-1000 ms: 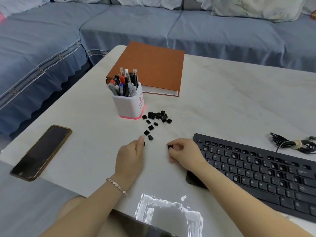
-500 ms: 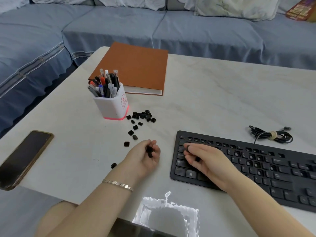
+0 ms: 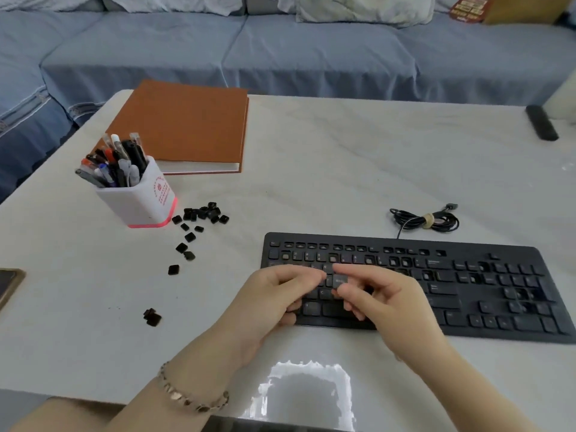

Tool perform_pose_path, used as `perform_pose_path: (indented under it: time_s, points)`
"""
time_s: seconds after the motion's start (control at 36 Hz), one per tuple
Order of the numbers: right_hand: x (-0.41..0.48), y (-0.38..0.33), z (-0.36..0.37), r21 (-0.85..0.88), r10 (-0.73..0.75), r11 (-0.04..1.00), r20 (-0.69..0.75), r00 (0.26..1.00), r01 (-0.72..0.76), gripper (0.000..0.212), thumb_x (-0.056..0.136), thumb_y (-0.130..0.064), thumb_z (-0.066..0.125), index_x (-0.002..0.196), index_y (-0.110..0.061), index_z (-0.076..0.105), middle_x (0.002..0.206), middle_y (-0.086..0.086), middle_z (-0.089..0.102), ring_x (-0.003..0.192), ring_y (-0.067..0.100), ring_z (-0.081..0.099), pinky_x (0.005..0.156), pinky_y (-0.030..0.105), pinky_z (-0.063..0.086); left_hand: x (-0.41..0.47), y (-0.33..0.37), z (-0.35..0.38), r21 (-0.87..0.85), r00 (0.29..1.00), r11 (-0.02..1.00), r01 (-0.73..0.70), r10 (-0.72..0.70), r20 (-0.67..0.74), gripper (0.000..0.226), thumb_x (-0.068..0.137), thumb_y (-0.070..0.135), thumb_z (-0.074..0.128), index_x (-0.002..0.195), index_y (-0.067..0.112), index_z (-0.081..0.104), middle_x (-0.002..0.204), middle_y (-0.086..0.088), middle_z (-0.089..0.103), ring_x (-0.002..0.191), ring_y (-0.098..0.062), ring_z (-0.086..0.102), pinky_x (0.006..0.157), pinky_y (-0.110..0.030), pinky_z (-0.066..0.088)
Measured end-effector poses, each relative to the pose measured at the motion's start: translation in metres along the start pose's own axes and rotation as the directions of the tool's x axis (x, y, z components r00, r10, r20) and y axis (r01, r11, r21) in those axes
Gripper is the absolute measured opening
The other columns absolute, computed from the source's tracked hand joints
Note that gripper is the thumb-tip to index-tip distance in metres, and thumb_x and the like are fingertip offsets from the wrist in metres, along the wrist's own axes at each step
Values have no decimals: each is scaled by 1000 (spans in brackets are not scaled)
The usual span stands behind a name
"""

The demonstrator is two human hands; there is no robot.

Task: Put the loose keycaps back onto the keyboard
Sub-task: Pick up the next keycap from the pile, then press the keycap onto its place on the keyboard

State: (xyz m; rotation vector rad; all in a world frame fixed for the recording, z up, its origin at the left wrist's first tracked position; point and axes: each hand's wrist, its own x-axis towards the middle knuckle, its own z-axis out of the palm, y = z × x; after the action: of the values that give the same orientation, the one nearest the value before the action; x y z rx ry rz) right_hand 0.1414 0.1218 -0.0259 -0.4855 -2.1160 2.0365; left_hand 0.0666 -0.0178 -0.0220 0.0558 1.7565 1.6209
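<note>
A black keyboard point(image 3: 452, 275) lies on the white table, with several bare key sockets in its upper rows. Over its left end, my right hand point(image 3: 383, 304) pinches a dark keycap point(image 3: 339, 280) between thumb and forefinger. My left hand point(image 3: 268, 300) is right beside it with its fingers curled and fingertips almost touching the right hand's; what is inside it is hidden. Loose black keycaps point(image 3: 205, 212) are heaped by the pen holder. A few more trail toward me point(image 3: 181, 247), and two lie close together nearer the table's front point(image 3: 152, 317).
A white pen holder point(image 3: 140, 198) full of pens stands left of the heap, in front of an orange notebook point(image 3: 187, 126). A phone point(image 3: 7, 285) lies at the left edge. A coiled cable point(image 3: 427, 219) sits behind the keyboard, a remote point(image 3: 541, 123) far right, a blue sofa beyond.
Both hands left the scattered keycaps and moved right over the keyboard's left end. The left hand, which had picked up a keycap, has come up against the right hand's fingertips.
</note>
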Motion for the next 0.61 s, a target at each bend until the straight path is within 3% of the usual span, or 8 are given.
perform_pose_path:
  time_s: [0.08,0.22,0.39,0.47,0.61]
  points:
    - [-6,0,-6,-54,-59,997,-14,998,58,32,72,6,70,81,-24,68,58,-11,59,54,1,49,60,10,42,-6,4,11,73,998,996,-50,48,27,11,84,22,65,81,20,75,47,15,41,45,0,36,46,-13,31]
    - [-13,-3,-11,-43,-89,995,-55,995,87,30,69,5,73,75,-23,66,59,-11,60,57,-1,50,62,8,43,-9,8,21,128,996,988,-88,89,-1,16,78,21,71,65,27,76,48,14,43,47,-5,35,45,-16,30]
    - [-18,-5,-16,-45,-139,990,-97,986,135,38,66,-3,74,66,-41,72,59,-16,60,58,-2,53,58,7,41,-13,10,27,97,999,995,-39,37,23,18,78,20,70,60,25,74,48,13,42,45,-1,36,47,-17,29]
    - [-20,-4,-19,-22,-160,987,-71,984,159,27,61,-23,72,74,-46,72,60,-12,59,61,-2,54,59,8,41,-13,9,28,83,999,997,-7,4,32,17,76,22,70,59,25,73,47,12,40,45,-1,36,49,-17,30]
    - [-21,2,-25,-114,-188,976,-16,982,185,28,64,-32,77,87,-45,69,55,-8,50,56,2,46,57,11,36,-14,9,31,54,995,998,37,-41,88,10,58,33,71,58,23,72,53,6,28,47,-6,27,45,-17,24]
